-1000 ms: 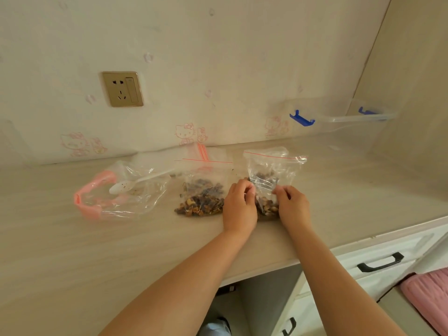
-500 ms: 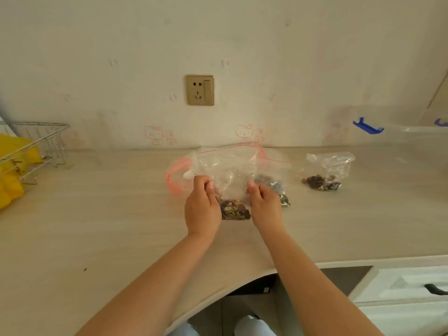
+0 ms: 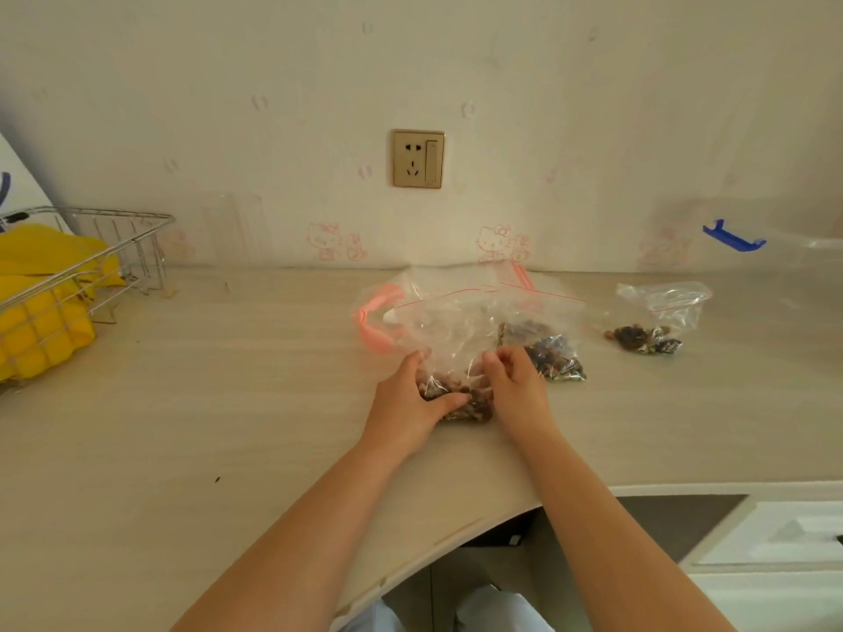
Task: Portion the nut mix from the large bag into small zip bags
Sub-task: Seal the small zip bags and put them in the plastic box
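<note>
Clear, thin plastic is what both hands are working with: a small zip bag (image 3: pixel 449 353) stands near the middle of the pale wood-grain desk (image 3: pixel 228 403), its nut mix (image 3: pixel 460 401) settled in a low heap at the bottom. The left hand (image 3: pixel 410 403) curls round the left lower corner, thumb laid across the nuts, so its grip is closed on the bag; the right hand (image 3: pixel 513 385) pinches the film on the right side, fingers bent, also gripping it.

Just behind, at about one o'clock from the hands, lies a second zip bag (image 3: pixel 543 339) with a darker portion of mix. Farther out at three o'clock, well apart, a third small bag (image 3: pixel 657 319) lies on its side with a small portion. At eleven o'clock, behind the held bag, a pink-rimmed clear bag (image 3: pixel 376 321) shows, possibly the large one, though I cannot tell.

I judge the bag to be light, soft and slippery; the film will crumple and the loose nuts will shift and tip it. Holding low at the loaded corners steadies it, but sealing calls for taking the red zip line (image 3: pixel 438 298) at the top, pinching along it from one end while the weight stays down
</note>
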